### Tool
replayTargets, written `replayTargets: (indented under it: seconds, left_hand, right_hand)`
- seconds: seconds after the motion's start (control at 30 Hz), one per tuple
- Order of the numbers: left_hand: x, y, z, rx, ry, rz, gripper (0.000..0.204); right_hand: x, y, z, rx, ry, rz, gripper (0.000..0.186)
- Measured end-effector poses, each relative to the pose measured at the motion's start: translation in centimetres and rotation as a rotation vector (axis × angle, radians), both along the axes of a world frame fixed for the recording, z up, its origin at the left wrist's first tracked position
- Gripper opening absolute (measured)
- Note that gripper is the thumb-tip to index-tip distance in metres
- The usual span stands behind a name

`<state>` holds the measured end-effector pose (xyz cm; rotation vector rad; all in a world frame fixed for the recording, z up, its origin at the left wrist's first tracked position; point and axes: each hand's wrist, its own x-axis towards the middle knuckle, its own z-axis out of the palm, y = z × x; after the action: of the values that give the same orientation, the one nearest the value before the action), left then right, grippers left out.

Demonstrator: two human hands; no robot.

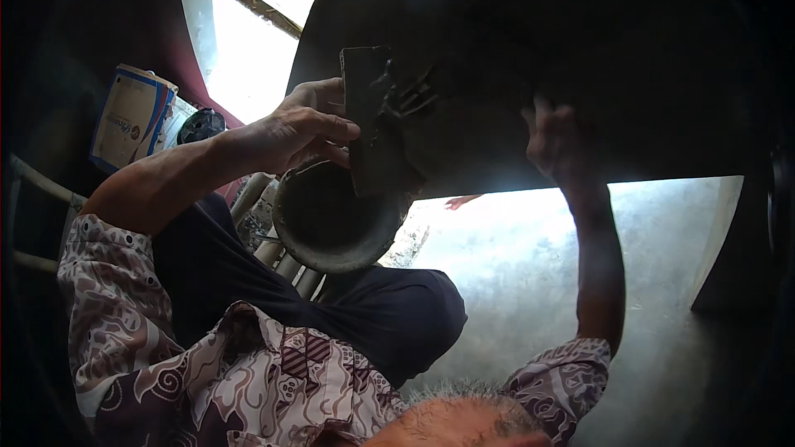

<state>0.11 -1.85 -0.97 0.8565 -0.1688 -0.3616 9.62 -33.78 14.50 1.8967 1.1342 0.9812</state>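
Observation:
My left hand (pixel 310 124) grips the edge of a flat, dark rectangular board (pixel 370 128), thumb in front and fingers partly behind it. Wet-looking dark paste (pixel 402 99) is smeared on the board's right side. Just below the board is a round bowl-like bucket (pixel 331 258) with a grey, caked rim; its inside is too dark to read. My right hand (pixel 553 139) is up against a large, dark, smooth surface (pixel 513 41), its fingers curled. Shadow hides what, if anything, is between them.
At the left stand a cardboard box (pixel 132 118) and a small black object (pixel 201 126). Pale poles (pixel 288 269) run under the bucket, beside my knees. A bright grey floor or wall surface (pixel 513 281) lies below the dark panel, with a small hand-like shape (pixel 460 202) at its edge.

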Motion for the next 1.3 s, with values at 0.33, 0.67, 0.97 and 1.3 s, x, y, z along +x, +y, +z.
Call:
replayTargets:
  seconds: [0.33,0.67,0.97,1.3]
  left_hand:
    - [0.4,0.0,-0.1,0.018,0.016,-0.019,0.06]
    - [0.6,-0.4,0.3,-0.012,-0.048,0.012,0.061]
    - [1.1,-0.3,1.2,0.041,-0.036,0.061,0.062]
    - [-0.1,0.6,1.1,0.032,-0.008,0.068,0.065]
  right_hand:
    - [2.6,-3.0,11.5,-0.34,-0.228,0.143,0.038]
    - [-4.7,-5.8,4.7,0.491,0.31,-0.153,0.031]
    - [0.0,-4.9,-6.4,0.628,0.402,-0.185,0.027]
    - [-5.4,-9.7,-6.9,1.221,0.506,-0.348,0.03]
